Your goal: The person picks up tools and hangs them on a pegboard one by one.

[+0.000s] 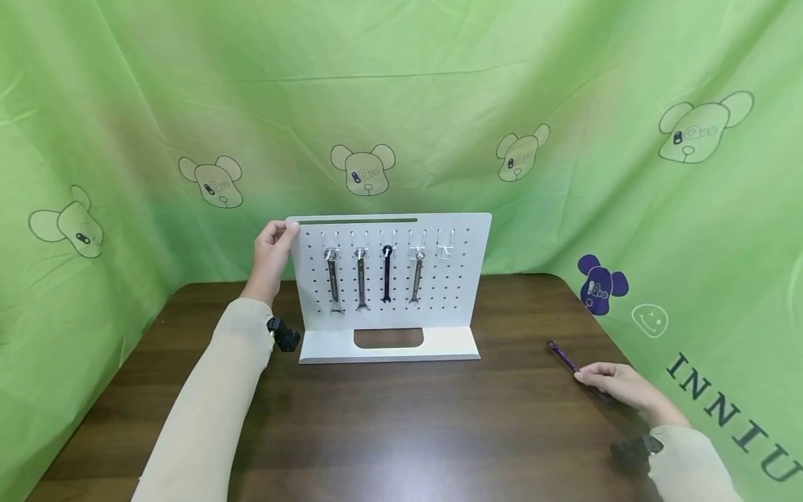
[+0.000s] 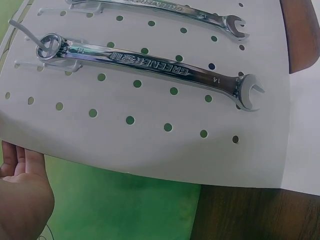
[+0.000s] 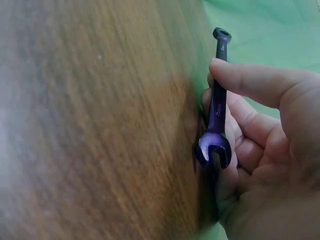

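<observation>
A white pegboard stand (image 1: 389,318) stands upright on the table, and my left hand (image 1: 270,256) grips its upper left corner, thumb in front. Several combination wrenches hang from its hooks by their ring ends: silver ones, such as the outermost wrench (image 2: 150,66) marked 14, and a dark one (image 1: 387,275). At the right of the table my right hand (image 1: 621,385) pinches a purple combination wrench (image 3: 218,102) between thumb and fingers. Its ring end points away from the palm, its open end toward the wrist. Whether it touches the tabletop I cannot tell.
A bare hook (image 1: 445,249) sits at the right of the row on the board. The brown wooden table (image 1: 401,432) extends in front of the stand. Behind it and at both sides hangs a green printed curtain (image 1: 439,104).
</observation>
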